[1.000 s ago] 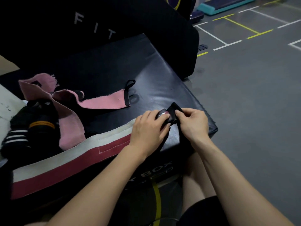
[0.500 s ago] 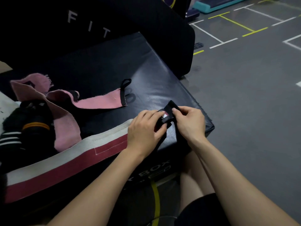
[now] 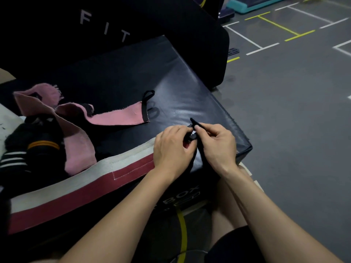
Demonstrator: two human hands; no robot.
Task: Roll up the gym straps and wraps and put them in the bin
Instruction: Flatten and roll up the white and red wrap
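On the black box, the left hand pinches the black strap at its small started roll, the right hand beside it pinches the upstanding end, and the strap's length trails off the box's near edge toward the person.

You're sitting at a black padded box; beyond your hands a second black pad is standing, and grey floor with white and yellow lines is stretching rightward.

Straps on box, wrap along its near edge
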